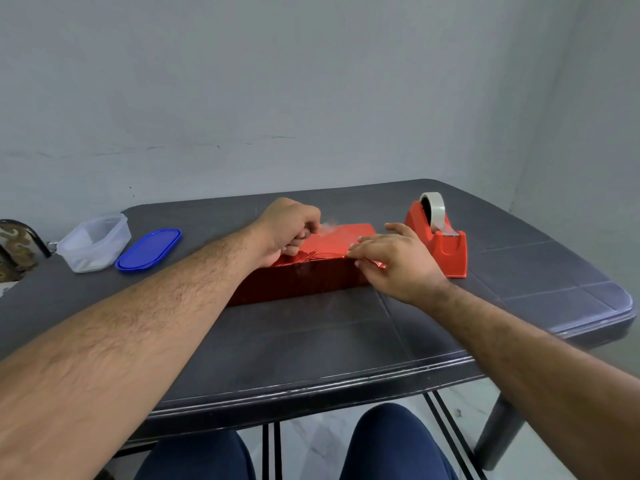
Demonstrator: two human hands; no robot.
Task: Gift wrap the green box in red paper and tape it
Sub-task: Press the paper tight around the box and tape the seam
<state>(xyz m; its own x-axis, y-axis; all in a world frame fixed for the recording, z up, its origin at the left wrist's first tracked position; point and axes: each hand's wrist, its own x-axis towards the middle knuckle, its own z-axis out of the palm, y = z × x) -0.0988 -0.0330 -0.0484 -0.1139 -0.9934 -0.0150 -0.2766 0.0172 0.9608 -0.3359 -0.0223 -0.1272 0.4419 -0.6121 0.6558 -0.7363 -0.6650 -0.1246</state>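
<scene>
While the red-wrapped box [304,268] lies mid-table [311,341], the left hand [289,230] pinches a clear tape strip [329,227] above it; the right hand [394,261] presses flat fingers on the paper's fold, beside a red tape dispenser [440,237].

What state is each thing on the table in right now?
Box: lying flat, covered in red paper, no green showing.
Left hand: pinching a clear piece of tape over the box top.
Right hand: fingers straight, pressing the paper at the box's right end.
Tape dispenser: upright, roll loaded.
Plastic tub: open.
Blue lid: off, lying beside the tub.
</scene>
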